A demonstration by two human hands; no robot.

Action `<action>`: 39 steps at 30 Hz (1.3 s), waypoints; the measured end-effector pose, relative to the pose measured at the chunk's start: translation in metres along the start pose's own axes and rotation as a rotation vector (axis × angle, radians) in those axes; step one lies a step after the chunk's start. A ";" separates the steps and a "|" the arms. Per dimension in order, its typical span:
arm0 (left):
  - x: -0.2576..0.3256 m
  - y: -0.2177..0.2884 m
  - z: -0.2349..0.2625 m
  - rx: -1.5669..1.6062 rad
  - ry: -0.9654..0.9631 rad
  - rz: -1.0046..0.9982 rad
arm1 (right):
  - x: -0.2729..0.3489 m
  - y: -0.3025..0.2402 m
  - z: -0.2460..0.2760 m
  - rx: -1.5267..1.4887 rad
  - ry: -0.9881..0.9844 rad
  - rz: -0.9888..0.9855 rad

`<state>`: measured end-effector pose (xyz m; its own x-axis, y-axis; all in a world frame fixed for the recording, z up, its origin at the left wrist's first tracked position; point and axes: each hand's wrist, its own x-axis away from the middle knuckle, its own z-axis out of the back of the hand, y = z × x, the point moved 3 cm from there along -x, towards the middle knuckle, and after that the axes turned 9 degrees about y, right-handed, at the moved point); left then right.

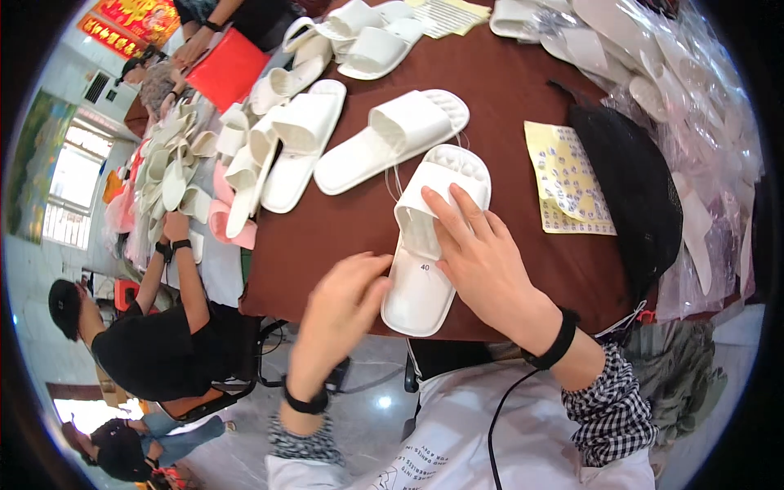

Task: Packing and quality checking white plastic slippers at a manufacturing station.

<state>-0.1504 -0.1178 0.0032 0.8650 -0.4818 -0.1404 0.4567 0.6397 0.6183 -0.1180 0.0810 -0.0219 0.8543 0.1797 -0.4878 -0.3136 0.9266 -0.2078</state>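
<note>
A white slipper (pixel 412 306) lies near the table's front edge, toe pointing away, with a small printed mark on its insole. My right hand (pixel 486 261) rests on its strap, fingers spread and stretched, thumb by the strap's opening. At the slipper's left edge is my left hand (pixel 343 302), slightly blurred, its thumb and forefinger a little apart and nothing visible between them. Just beyond lies another white slipper (pixel 351 167), with a thin clear loop between the two. A further white slipper (pixel 290 180) sits to its left, beside a row of others.
Brown cloth (pixel 506 98) covers the table. To the right are a yellow sticker sheet (pixel 563 184), a black mesh cap (pixel 629 188) and plastic-wrapped slippers (pixel 686 82). A red packet (pixel 229 69) lies far left. A co-worker in black (pixel 163 347) works at the left side.
</note>
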 end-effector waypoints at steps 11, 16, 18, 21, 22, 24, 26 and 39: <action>-0.168 -0.059 -0.029 -0.373 -0.024 -0.258 | 0.013 0.013 0.004 0.057 0.081 -0.123; -0.127 -0.054 -0.028 -0.358 0.097 -0.254 | -0.004 0.047 -0.002 0.108 0.059 -0.097; -0.094 -0.041 -0.030 -0.447 0.163 -0.168 | -0.009 0.059 -0.003 0.051 -0.039 -0.061; -0.048 -0.016 -0.046 -0.581 0.163 -0.110 | -0.005 0.060 0.009 0.198 0.038 -0.079; -0.035 -0.009 -0.053 -0.550 0.179 -0.056 | 0.004 0.053 0.018 0.207 0.181 -0.052; -0.016 0.003 -0.068 -0.505 0.212 -0.040 | 0.023 0.032 0.024 0.152 0.155 -0.083; -0.006 0.011 -0.079 -0.678 0.233 -0.126 | 0.037 0.012 0.020 0.140 0.103 -0.109; 0.026 0.066 -0.105 -0.498 0.245 -0.080 | 0.059 0.035 0.005 -0.047 0.112 -0.009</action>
<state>-0.0764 -0.0254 -0.0407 0.8196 -0.4249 -0.3843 0.5144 0.8411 0.1671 -0.0766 0.1258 -0.0537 0.8063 0.1308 -0.5768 -0.3272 0.9111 -0.2507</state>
